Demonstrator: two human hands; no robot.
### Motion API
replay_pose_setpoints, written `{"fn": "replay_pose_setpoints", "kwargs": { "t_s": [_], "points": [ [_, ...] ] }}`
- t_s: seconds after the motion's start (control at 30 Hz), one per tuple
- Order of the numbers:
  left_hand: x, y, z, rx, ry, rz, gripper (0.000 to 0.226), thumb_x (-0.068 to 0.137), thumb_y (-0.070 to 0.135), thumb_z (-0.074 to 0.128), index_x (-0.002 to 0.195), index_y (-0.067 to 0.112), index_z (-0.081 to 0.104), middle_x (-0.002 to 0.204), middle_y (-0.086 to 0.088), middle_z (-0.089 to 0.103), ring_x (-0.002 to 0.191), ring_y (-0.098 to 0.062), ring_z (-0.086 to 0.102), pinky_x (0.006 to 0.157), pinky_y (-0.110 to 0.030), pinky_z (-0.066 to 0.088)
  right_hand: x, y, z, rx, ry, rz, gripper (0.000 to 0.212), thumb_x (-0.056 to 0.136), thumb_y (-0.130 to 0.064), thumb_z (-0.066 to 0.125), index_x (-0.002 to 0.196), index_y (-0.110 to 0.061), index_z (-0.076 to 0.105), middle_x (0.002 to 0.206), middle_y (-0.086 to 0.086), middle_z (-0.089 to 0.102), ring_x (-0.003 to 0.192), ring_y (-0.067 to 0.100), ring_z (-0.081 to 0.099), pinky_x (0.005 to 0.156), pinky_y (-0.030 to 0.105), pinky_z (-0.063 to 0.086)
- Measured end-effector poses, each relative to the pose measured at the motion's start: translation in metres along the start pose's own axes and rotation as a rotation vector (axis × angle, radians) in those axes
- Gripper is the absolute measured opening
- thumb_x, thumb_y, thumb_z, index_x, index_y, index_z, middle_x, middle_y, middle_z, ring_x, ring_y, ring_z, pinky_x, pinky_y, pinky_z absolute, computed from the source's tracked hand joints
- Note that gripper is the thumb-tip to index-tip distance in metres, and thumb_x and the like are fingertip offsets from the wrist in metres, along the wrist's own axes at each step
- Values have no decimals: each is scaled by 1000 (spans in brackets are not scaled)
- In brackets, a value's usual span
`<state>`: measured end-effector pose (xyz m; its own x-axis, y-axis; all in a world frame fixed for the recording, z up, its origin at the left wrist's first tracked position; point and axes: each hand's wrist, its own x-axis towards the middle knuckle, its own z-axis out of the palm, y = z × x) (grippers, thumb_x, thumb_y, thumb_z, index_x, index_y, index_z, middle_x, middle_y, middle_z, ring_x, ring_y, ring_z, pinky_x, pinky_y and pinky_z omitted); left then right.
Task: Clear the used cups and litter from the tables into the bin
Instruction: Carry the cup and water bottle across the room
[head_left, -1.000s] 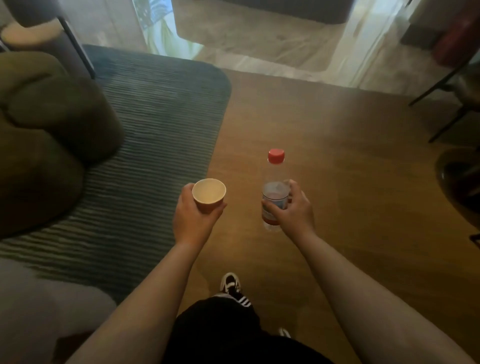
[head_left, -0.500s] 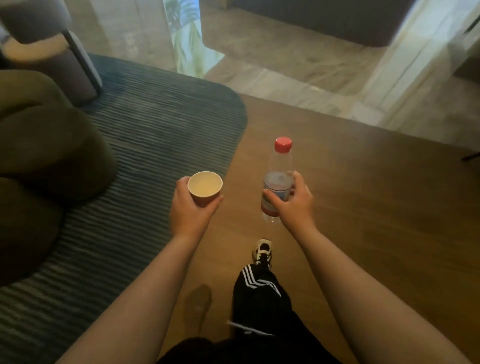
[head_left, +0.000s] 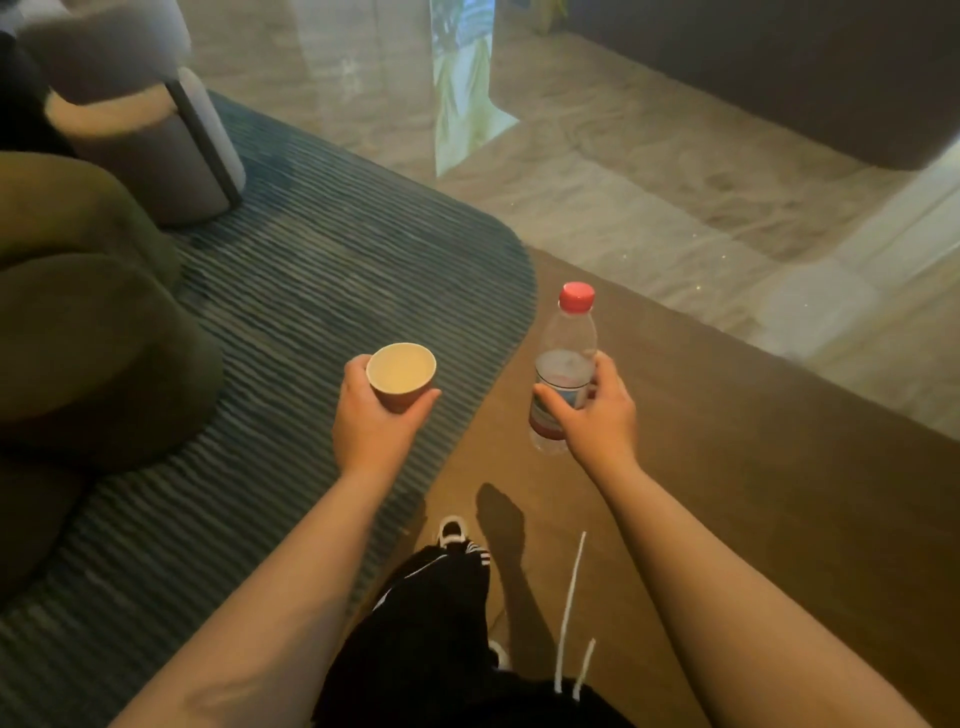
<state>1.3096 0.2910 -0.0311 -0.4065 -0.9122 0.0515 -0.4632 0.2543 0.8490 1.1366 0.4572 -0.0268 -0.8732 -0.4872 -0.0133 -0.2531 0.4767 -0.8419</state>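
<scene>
My left hand (head_left: 375, 422) grips a small paper cup (head_left: 401, 372) upright from below; the cup's inside is pale and looks empty. My right hand (head_left: 597, 415) holds a clear plastic bottle (head_left: 565, 358) with a red cap and a red and blue label around its middle, tilted slightly. Both are held out in front of me at waist height, about a hand's width apart, over the floor. No bin is in view.
A ribbed blue-grey rug (head_left: 291, 312) covers the floor on the left, wooden floor (head_left: 753, 467) on the right, pale stone floor (head_left: 649, 197) beyond. A dark green armchair (head_left: 88, 322) and a round side table (head_left: 140, 130) stand at the left. My leg and shoe (head_left: 452, 535) show below.
I have walked forward: the rug's corner and the stone floor have come nearer and the view has turned left. Both hands keep their hold on cup and bottle.
</scene>
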Motion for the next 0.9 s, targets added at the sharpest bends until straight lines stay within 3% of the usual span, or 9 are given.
{"fn": "replay_pose_setpoints", "kwargs": {
  "t_s": [0.13, 0.3, 0.6, 0.77, 0.9],
  "points": [
    [96, 6, 50, -13, 39, -35, 72, 62, 50, 81, 118, 31, 39, 115, 8, 53, 99, -8, 49, 65, -12, 33, 114, 0, 26, -36, -32, -42, 74, 66, -62, 66, 129, -33, 41, 124, -6, 58, 109, 13, 57, 87, 38, 54],
    [251, 13, 105, -37, 114, -70, 71, 61, 49, 82, 115, 34, 39, 112, 9, 54, 98, -8, 50, 74, -23, 40, 283, -26, 76, -12, -92, -137, 54, 71, -54, 71, 117, -43, 44, 107, -16, 58, 95, 3, 57, 78, 28, 52],
    [521, 53, 135, -21, 254, -108, 66, 62, 46, 82, 111, 38, 39, 106, 13, 51, 94, -7, 49, 75, -22, 39, 562, -131, 170, 35, -266, -179, 49, 70, -54, 72, 111, -46, 47, 105, -16, 61, 97, 5, 59, 81, 40, 56],
    [644, 42, 149, 81, 356, -137, 68, 63, 46, 82, 114, 28, 41, 108, 5, 55, 92, -10, 47, 72, -28, 41, 689, -177, 251, 54, -353, -202, 49, 69, -53, 75, 109, -48, 46, 101, -17, 62, 91, -4, 59, 74, 31, 54],
    [758, 22, 167, 117, 423, -191, 70, 64, 48, 81, 115, 26, 39, 111, 0, 56, 94, -13, 49, 72, -29, 39, 804, -209, 333, 71, -425, -242, 43, 67, -50, 76, 97, -53, 45, 96, -15, 63, 87, 2, 62, 75, 42, 57]
  ]
}}
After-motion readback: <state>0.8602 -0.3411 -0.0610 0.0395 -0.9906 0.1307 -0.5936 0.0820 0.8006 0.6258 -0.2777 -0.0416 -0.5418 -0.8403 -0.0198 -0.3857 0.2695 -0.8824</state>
